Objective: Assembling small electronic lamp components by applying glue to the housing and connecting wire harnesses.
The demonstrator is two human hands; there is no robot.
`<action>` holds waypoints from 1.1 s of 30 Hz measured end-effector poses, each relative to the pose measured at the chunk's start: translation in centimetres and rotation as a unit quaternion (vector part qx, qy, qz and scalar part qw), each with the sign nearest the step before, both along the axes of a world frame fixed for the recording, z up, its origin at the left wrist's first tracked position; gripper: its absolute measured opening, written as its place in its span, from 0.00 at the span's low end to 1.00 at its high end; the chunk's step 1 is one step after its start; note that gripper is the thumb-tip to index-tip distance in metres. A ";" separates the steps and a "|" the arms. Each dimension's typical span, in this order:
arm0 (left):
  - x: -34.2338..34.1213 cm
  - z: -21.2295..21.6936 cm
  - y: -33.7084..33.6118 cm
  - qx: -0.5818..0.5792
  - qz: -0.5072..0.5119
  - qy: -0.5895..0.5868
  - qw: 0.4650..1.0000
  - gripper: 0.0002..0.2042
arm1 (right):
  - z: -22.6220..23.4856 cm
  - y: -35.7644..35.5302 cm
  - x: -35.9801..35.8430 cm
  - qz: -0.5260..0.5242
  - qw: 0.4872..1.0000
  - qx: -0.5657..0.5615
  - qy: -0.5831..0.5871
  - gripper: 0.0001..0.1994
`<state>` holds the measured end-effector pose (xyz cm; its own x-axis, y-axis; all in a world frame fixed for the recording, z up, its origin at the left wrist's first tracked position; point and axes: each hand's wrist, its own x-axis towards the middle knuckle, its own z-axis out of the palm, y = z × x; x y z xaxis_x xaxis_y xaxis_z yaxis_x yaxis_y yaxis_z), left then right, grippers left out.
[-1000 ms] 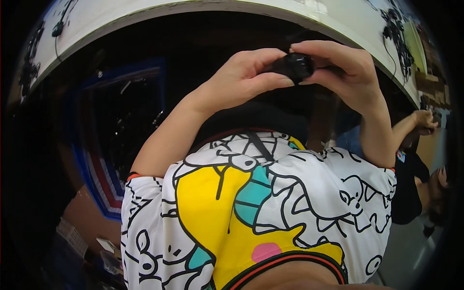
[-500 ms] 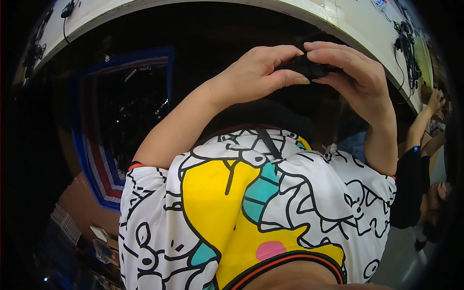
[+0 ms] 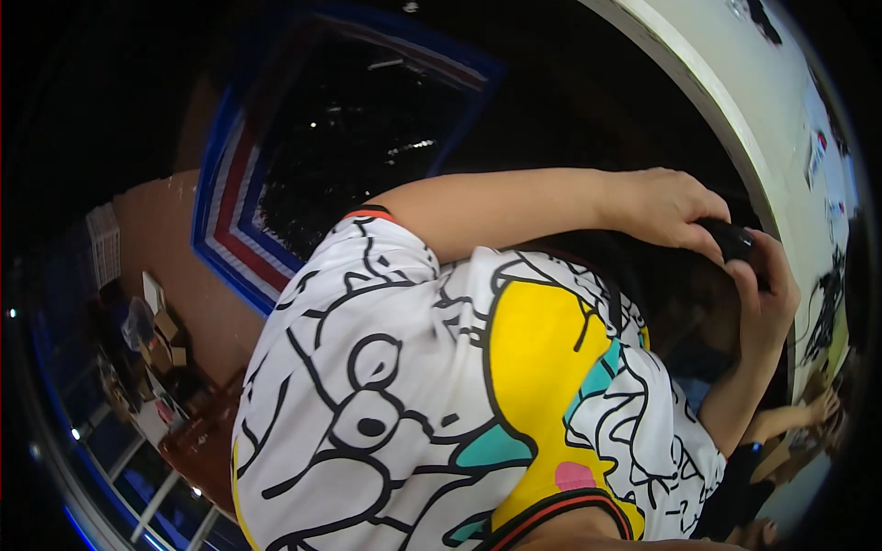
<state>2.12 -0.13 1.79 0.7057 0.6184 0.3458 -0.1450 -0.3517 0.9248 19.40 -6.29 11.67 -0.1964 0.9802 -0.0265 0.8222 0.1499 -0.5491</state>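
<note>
Both hands hold one small, black, rounded, glossy object [image 3: 730, 242] near the edge of the white table. My left hand [image 3: 663, 208] pinches it from the left between thumb and fingers. From the right, my right hand [image 3: 770, 280] curls its fingers and thumb around the other side. Fingers cover much of the object, so its exact kind cannot be made out.
A large blue bag with red and white stripes [image 3: 234, 195] stands open to the left, with shiny black things inside. Black cables [image 3: 820, 317] lie on the white table [image 3: 712, 87] at right. Another person's arm [image 3: 781, 422] is at lower right. Boxes [image 3: 165, 344] stand at left.
My view has swung left, so the striped bag shows larger and the table sits further right. Both hands still hold the black object, now toward the right of the picture.
</note>
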 end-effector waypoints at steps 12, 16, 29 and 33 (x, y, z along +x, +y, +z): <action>1.0 0.9 -0.2 -0.063 0.000 0.029 0.998 0.14 | 0.8 0.5 0.8 -0.028 0.998 -0.044 -0.024 0.14; 1.4 1.2 -0.4 -0.100 0.022 0.062 0.993 0.14 | -0.3 0.2 1.3 -0.039 0.993 0.030 0.108 0.13; 3.8 3.8 0.6 0.077 0.128 0.050 0.987 0.13 | 1.5 2.0 3.4 0.019 0.986 0.038 0.158 0.13; 5.9 8.1 3.0 -0.146 0.134 -0.256 0.946 0.15 | -2.7 2.8 4.2 0.035 0.961 0.058 0.267 0.14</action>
